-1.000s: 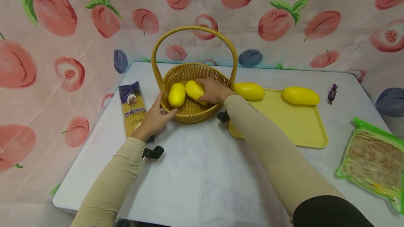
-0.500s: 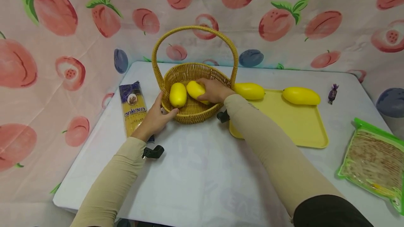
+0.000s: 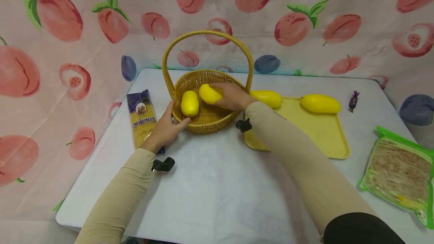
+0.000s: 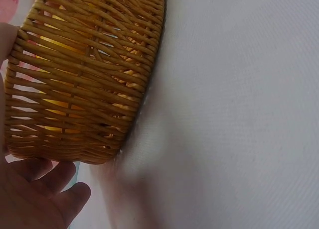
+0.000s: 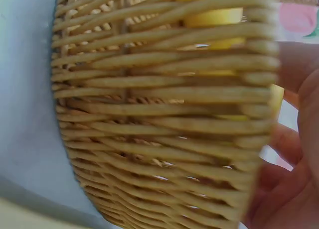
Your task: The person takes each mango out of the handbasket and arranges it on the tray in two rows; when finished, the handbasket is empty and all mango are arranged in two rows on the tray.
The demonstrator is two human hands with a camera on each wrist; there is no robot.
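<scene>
A woven basket [image 3: 203, 126] with a tall arched handle stands at the back of the table. My left hand [image 3: 166, 129] holds its left side, thumb at the near rim; in the left wrist view those fingers [image 4: 47, 181] lie against the wicker. Inside the basket, a yellow mango [image 3: 190, 104] lies at the left. My right hand [image 3: 232, 95] reaches in from the right and grips a second yellow mango [image 3: 209, 94], slightly raised above the basket floor. The right wrist view looks through the wicker, which partly hides the held mango and the fingers.
Right of the basket is a yellow tray [image 3: 315, 134] with one mango [image 3: 320, 103] at its back edge and another mango [image 3: 268, 98] near the basket. A pasta pack [image 3: 141, 118] lies left. Farther right are a wrapped candy [image 3: 353, 101] and a green-edged flatbread bag [image 3: 398, 174].
My right hand has risen slightly with the mango, which now sits higher and flatter in its grip. The left hand stays at the basket. The head view has shifted a little.
</scene>
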